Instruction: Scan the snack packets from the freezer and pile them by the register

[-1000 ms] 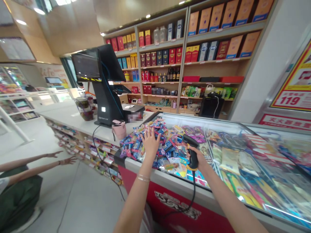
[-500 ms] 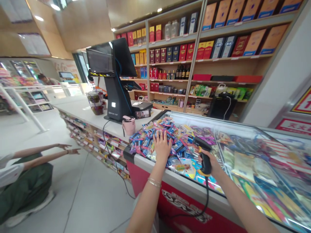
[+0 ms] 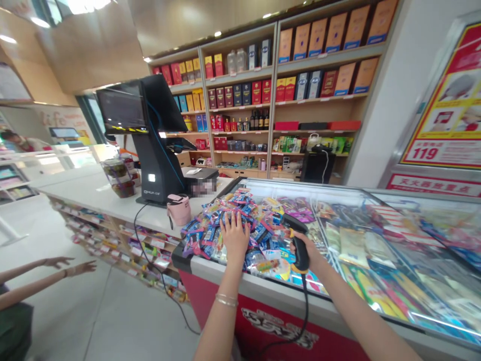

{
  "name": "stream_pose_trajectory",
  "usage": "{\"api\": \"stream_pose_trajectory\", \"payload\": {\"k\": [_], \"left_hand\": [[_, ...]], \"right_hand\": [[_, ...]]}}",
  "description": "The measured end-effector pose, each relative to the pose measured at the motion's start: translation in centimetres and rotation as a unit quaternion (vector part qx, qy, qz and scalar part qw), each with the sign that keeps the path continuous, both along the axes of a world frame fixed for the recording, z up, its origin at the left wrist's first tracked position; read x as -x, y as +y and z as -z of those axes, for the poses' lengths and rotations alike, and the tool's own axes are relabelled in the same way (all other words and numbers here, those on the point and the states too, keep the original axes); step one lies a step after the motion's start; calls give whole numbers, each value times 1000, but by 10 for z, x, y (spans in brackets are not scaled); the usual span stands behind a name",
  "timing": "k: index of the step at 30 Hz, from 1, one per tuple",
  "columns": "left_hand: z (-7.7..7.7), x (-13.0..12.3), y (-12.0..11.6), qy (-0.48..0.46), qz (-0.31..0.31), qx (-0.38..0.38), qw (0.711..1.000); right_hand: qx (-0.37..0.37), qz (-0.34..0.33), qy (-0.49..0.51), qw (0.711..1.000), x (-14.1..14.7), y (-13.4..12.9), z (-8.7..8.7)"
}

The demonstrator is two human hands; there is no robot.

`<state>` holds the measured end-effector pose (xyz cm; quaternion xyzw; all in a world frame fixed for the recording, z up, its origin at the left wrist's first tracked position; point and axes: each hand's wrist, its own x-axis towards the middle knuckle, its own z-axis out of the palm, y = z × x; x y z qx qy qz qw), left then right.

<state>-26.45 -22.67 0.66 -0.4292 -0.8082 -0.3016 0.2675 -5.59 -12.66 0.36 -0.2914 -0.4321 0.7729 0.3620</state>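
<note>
Right now my left grip (image 3: 235,238) lies open, fingers spread on the heap of foil packets (image 3: 259,225) at twelve o'clock, while my right grip (image 3: 308,250) clamps a barcode scanner (image 3: 299,255) at one o'clock over the glass-topped freezer (image 3: 338,312).

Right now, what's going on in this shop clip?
The person's left hand is spread on a heap of packets at the end of a glass-topped display case. Their right hand grips a corded barcode scanner over the case. A pink container stands on the white counter beside the heap, near a black checkout terminal. At lower left, another person's hands reach out over the floor.
</note>
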Motion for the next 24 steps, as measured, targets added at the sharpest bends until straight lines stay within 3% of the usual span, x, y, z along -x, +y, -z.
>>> {"api": "stream_pose_trajectory", "payload": {"k": [8,14,18,24], "left_hand": [[-2,3,2,34,-18,10,999],[-18,-12,14,1,-18,-38,999],[-28,-60,46,-10,58,-66,996],[-27,-177,116,-22,226,-14,974]], "right_hand": [[25,13,48,998,-11,-3,-8],[-13,42,28,999,-68,-1,-19],[-13,105,24,994,-133,8,-24],[10,230,31,973,-239,20,-31]]}}
